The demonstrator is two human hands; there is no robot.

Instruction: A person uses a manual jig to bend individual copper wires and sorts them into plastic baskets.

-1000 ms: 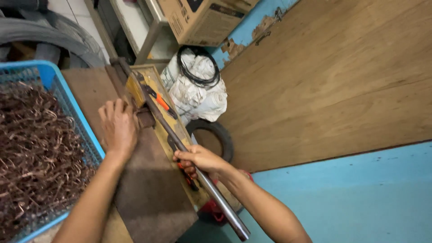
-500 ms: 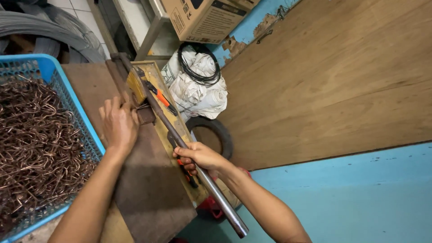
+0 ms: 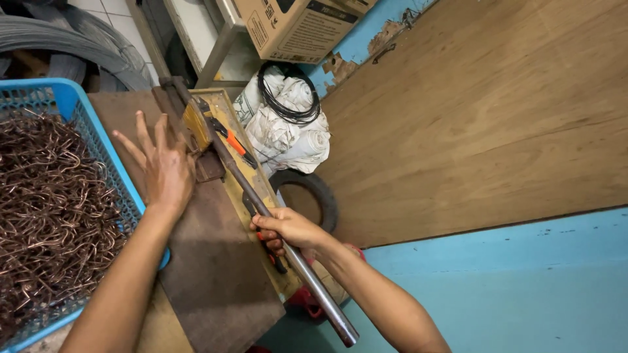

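My right hand [image 3: 286, 230] is closed around a long grey metal lever bar [image 3: 320, 296] that runs diagonally over a yellow wooden bending jig [image 3: 226, 114]. My left hand [image 3: 163, 167] hovers flat with fingers spread over a dark brown metal plate [image 3: 216, 274], next to the jig's pivot. A pair of pliers with orange handles [image 3: 234, 142] lies on the jig beside the bar.
A blue plastic basket [image 3: 72, 104] at the left holds several bent copper-coloured wire hooks [image 3: 46, 202]. Behind the jig are a white sack with a black wire coil [image 3: 288, 98], a cardboard box [image 3: 294, 26] and a small tyre [image 3: 317, 196]. A plywood wall [image 3: 484, 111] stands at the right.
My left hand has lifted off the plate and spread its fingers. My right hand stays on the lever bar. The view has shifted slightly.
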